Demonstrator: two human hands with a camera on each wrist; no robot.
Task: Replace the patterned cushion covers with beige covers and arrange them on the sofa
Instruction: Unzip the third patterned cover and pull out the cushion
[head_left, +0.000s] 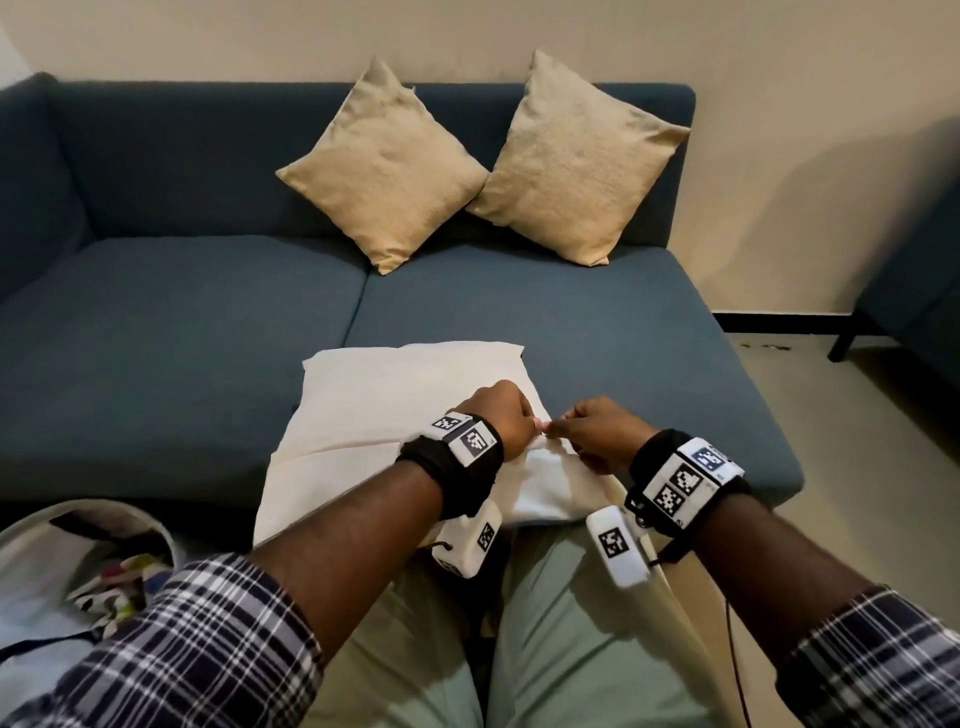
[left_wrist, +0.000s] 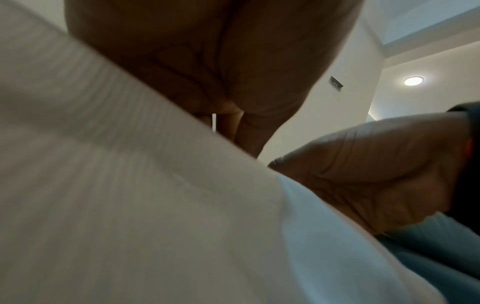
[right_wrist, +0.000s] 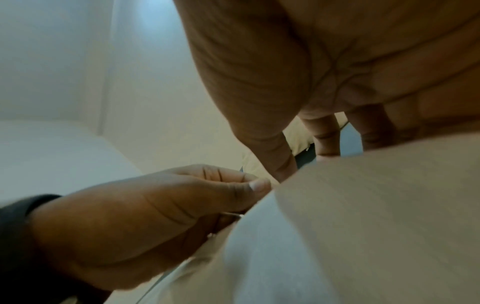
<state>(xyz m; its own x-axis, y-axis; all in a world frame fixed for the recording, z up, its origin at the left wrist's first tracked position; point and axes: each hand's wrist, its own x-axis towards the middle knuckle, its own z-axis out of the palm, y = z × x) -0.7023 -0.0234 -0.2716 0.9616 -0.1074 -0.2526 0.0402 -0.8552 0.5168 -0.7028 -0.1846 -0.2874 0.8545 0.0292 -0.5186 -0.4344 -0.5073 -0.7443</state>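
A cushion in a pale beige cover (head_left: 405, 395) lies flat on the sofa's front edge, its near end over my lap. At that end the white inner pad (head_left: 545, 493) shows through the cover's opening. My left hand (head_left: 535, 423) and right hand (head_left: 566, 422) meet at the opening, each pinching the cover's edge with curled fingers. In the right wrist view the left hand's (right_wrist: 155, 216) thumb presses against its forefinger at the beige fabric (right_wrist: 376, 205). The left wrist view shows the right hand (left_wrist: 376, 179) curled over the cover (left_wrist: 116, 185). What exactly is pinched is hidden.
Two beige cushions (head_left: 384, 166) (head_left: 576, 156) stand on their corners against the back of the blue sofa (head_left: 182, 312). A pale bag (head_left: 78, 519) at my lower left holds patterned fabric (head_left: 119, 577). Another dark seat (head_left: 914, 291) stands at the right.
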